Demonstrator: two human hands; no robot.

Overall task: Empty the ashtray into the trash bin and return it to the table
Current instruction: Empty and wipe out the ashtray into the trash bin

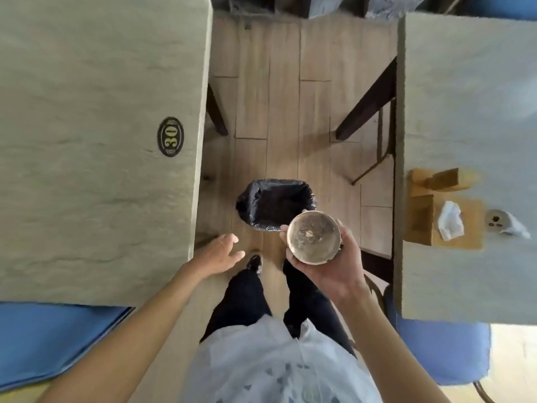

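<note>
right hand cupping ashtray, left hand open

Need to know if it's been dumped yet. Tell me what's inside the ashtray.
The ashtray, held upright in the right hand, shows grey ash residue and a small pale scrap near its center. Its underside is hidden by the palm.

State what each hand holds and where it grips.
Right hand cradles the ashtray from beneath, fingers around its rim. Left hand is open, holding nothing.
</note>
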